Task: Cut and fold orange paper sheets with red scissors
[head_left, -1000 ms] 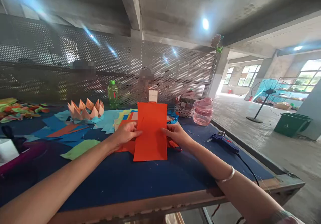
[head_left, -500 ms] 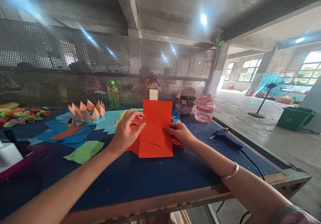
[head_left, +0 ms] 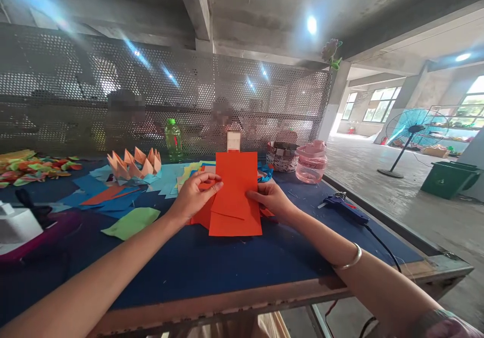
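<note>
A red-orange paper sheet [head_left: 236, 181] stands upright before me, its slanted lower edge overlapping another sheet of the same colour. My left hand [head_left: 196, 194] pinches the left edge of the upper sheet between thumb and fingers. On the opposite edge, my right hand [head_left: 274, 200] grips with the thumb on the front and the fingers hidden behind. More orange paper [head_left: 200, 214] lies under my left hand. Beside my right hand, a folded blue paper piece [head_left: 265, 172] shows partly. A light green leaf-shaped paper [head_left: 131, 222] rests left of my left forearm.
Left of centre, an orange folded-paper ring [head_left: 134, 165] sits on blue sheets [head_left: 113, 204]. A blue glue gun [head_left: 346, 209] with a cord lies right. Behind stand a green bottle [head_left: 173, 140], a woven basket [head_left: 282, 156] and a pink jug [head_left: 312, 162]. A perforated screen [head_left: 189, 86] backs the table.
My left thumb and fingers have closed onto the sheet's left edge. The upper sheet's lower edge now stands out more clearly over the sheet below. My right hand keeps its grip.
</note>
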Available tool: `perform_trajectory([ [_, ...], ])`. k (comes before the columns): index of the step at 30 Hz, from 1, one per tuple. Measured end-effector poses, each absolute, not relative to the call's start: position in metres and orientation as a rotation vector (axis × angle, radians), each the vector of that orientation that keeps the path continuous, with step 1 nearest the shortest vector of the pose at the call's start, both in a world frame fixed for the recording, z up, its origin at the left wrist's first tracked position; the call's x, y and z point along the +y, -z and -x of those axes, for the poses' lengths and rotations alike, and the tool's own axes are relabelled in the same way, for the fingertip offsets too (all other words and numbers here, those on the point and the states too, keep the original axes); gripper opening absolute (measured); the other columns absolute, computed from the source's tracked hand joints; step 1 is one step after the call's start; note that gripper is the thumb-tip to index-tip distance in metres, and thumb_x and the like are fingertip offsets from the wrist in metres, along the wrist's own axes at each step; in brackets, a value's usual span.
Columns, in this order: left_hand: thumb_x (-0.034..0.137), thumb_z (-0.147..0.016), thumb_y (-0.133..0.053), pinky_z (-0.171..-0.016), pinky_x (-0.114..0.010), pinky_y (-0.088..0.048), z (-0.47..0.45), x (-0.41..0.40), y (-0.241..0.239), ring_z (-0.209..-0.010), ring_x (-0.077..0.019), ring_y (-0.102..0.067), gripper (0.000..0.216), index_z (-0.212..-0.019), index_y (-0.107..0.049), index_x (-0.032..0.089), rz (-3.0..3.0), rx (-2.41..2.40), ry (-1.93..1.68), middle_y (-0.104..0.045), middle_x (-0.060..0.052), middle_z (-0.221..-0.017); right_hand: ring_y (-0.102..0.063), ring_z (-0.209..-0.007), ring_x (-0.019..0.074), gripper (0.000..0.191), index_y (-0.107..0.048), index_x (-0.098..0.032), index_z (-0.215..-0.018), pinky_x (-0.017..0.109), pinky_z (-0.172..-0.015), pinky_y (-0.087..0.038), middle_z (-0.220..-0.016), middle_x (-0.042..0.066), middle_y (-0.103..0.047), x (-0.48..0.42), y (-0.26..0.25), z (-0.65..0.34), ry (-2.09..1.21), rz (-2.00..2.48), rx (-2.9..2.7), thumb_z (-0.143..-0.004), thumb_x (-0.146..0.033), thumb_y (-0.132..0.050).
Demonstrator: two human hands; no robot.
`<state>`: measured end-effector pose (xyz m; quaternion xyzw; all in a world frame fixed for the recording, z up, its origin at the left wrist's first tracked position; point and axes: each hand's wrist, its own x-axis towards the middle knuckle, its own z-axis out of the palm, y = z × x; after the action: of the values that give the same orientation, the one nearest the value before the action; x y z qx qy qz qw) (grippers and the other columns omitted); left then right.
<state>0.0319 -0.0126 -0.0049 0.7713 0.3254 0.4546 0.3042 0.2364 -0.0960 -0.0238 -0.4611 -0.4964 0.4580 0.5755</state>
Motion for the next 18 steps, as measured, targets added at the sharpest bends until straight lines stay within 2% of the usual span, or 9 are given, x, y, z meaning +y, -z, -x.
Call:
perform_trajectory([
  [4, 0.038, -0.069, -0.075, -0.089, -0.035, -0.046, -0.034, -0.011, 0.007, -0.096, -0.0257, -0.062, 0.016, -0.073, -0.072, 0.023, -2.043, 0.846, -1.180, -0.068, -0.006, -0.093, -0.043, -0.047, 0.0054, 0.039, -0.072, -0.014, -0.072, 0.019, -0.040, -0.024, -0.066, 0.001, -0.066, -0.097, 0.023, -0.237, -1.062, 1.112, -1.158, -0.054, -0.047, -0.082],
  [9, 0.037, -0.061, -0.080, -0.075, -0.035, -0.052, -0.036, -0.016, 0.007, -0.088, -0.0264, -0.065, 0.020, -0.070, -0.071, 0.021, -1.769, 0.860, -1.027, -0.072, -0.008, -0.091, -0.033, -0.040, 0.0035, 0.042, -0.073, -0.014, -0.078, 0.019, -0.038, -0.021, -0.055, -0.003, -0.057, -0.094, 0.029, -0.242, -0.971, 1.175, -1.175, -0.061, -0.052, -0.077],
  [14, 0.034, -0.058, -0.082, -0.070, -0.034, -0.052, -0.037, -0.020, 0.006, -0.077, -0.0223, -0.066, 0.023, -0.071, -0.071, 0.018, -1.502, 0.849, -0.951, -0.073, -0.008, -0.082, -0.046, -0.044, 0.0086, 0.044, -0.072, -0.018, -0.081, 0.020, -0.038, -0.029, -0.060, 0.001, -0.062, -0.091, 0.034, -0.246, -0.928, 1.146, -1.130, -0.064, -0.058, -0.074],
  [18, 0.032, -0.054, -0.084, -0.070, -0.033, -0.050, -0.037, -0.020, 0.006, -0.074, -0.0199, -0.064, 0.025, -0.068, -0.070, 0.017, -1.451, 0.869, -0.933, -0.070, -0.006, -0.077, -0.055, -0.052, 0.0114, 0.040, -0.071, -0.019, -0.081, 0.021, -0.043, -0.038, -0.066, 0.002, -0.065, -0.090, 0.034, -0.246, -0.951, 1.074, -1.074, -0.063, -0.055, -0.077],
])
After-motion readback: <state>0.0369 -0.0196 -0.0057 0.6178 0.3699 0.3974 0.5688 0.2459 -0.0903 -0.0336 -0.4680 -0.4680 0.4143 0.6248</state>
